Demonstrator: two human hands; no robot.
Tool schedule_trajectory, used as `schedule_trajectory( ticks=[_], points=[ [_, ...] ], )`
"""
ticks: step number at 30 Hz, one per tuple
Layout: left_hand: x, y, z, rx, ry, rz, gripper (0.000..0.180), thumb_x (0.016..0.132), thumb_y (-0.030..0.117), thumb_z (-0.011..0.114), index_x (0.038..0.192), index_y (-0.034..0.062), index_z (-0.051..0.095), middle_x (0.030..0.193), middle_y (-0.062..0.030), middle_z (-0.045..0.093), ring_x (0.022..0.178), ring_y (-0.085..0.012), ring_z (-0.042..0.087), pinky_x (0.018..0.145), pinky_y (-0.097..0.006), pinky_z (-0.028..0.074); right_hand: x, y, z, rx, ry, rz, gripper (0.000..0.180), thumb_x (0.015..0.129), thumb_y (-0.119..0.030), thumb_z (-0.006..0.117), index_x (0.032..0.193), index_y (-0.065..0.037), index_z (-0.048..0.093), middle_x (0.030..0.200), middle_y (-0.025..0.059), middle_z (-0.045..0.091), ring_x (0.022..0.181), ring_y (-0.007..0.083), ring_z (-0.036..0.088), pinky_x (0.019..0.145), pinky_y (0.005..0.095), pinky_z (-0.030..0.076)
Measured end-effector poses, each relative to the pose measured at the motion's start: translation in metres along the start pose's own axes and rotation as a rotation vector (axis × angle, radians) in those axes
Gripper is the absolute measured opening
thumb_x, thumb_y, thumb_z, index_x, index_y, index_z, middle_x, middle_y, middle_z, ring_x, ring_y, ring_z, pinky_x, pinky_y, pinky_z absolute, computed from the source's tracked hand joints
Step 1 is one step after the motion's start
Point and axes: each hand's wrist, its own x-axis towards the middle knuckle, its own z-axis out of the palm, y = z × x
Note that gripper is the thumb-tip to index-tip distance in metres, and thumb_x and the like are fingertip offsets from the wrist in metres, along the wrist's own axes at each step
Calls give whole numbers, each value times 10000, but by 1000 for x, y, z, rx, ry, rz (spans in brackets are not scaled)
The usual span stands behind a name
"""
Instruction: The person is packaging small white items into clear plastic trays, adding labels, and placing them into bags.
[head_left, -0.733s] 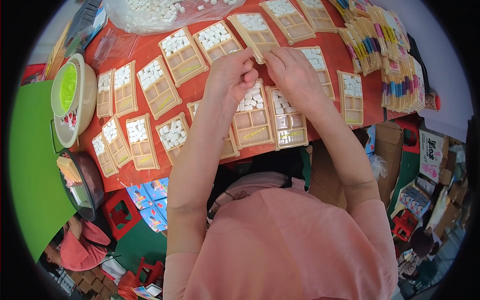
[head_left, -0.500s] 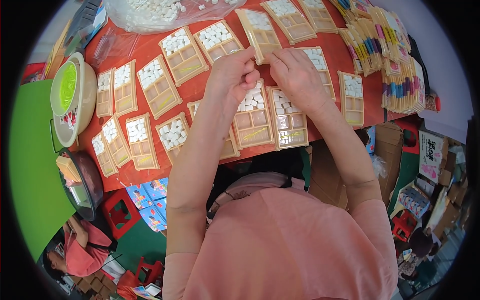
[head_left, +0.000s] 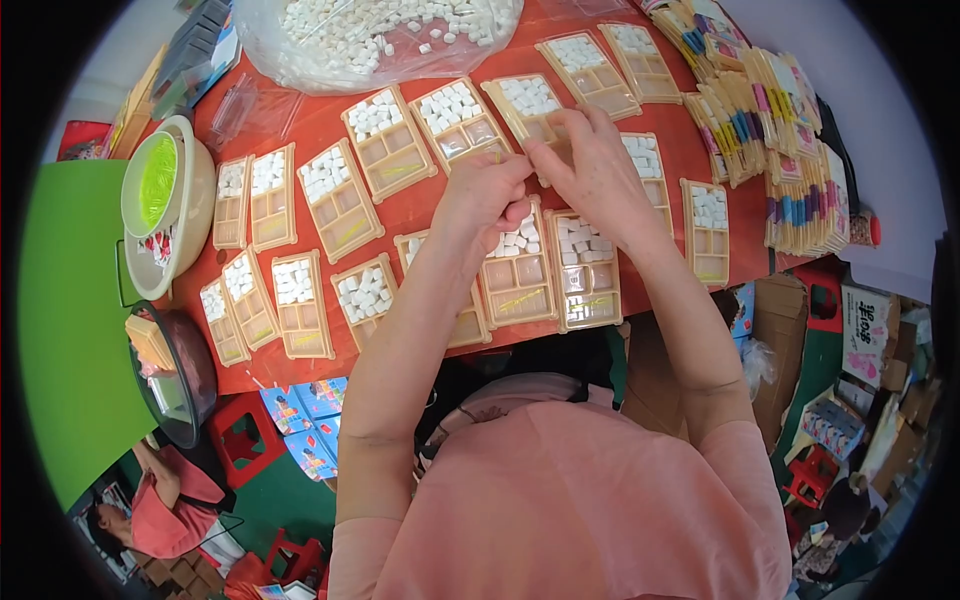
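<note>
My left hand (head_left: 487, 198) is closed, its fingers curled near the lower end of a beige compartment tray (head_left: 462, 138). A bit of yellow-green shows by its fingertips; what the fist holds is mostly hidden. My right hand (head_left: 598, 180) reaches over the front part of another beige tray (head_left: 507, 108), thumb apart from the bent fingers, the thumb tip close to my left fingers. I see nothing in it. White cubes (head_left: 530, 95) fill that tray's far compartment. Below my wrists lie two more trays, one with thin yellow-green strips (head_left: 588, 302) in its near compartment.
Rows of similar trays (head_left: 340, 195) cover the red table (head_left: 300, 115). A plastic bag of white cubes (head_left: 380, 35) lies at the back. At left, a pale basin (head_left: 190, 210) holds a bowl of green strips (head_left: 157, 180). Packaged bundles (head_left: 805, 200) are stacked at right.
The view has shifted, so the table appears lower. My right hand has drawn its fingers apart over the tray, with the thumb by my left fingers. My left hand stays closed.
</note>
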Motion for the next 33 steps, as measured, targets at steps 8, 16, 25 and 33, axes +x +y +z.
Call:
schedule_trajectory(
  ticks=[8, 16, 25, 33],
  points=[
    [2, -1, 9, 30, 42, -24, 84, 902, 19, 518, 824, -1, 540, 617, -22, 453, 420, -108, 405, 356, -260, 228, 33, -5, 9, -203, -112, 55, 462, 794, -320, 654, 1100, 26, 637, 1061, 267, 620, 1031, 407, 578, 936, 454, 470],
    [2, 6, -4, -15, 75, 66, 149, 941, 106, 560, 829, 14, 523, 595, -14, 442, 414, -112, 404, 365, -261, 240, 28, -6, -1, -40, -92, 76, 494, 800, -243, 657, 1213, 14, 575, 1165, 242, 609, 1092, 382, 578, 957, 432, 470],
    [25, 25, -27, -257, 29, 233, 236, 964, 156, 584, 770, 80, 472, 572, -1, 420, 458, -112, 431, 380, -251, 263, 18, -2, -1, 130, -90, 15, 428, 816, -167, 672, 1193, 6, 564, 1006, 127, 619, 797, 197, 624, 710, 327, 529],
    [14, 28, -29, -229, 7, 230, 228, 972, 175, 594, 781, 104, 490, 573, 18, 421, 463, -103, 413, 390, -237, 254, 18, 4, -4, 261, -161, 50, 383, 840, -141, 662, 1182, -2, 562, 926, 74, 597, 648, 104, 570, 489, 255, 474]
  ],
)
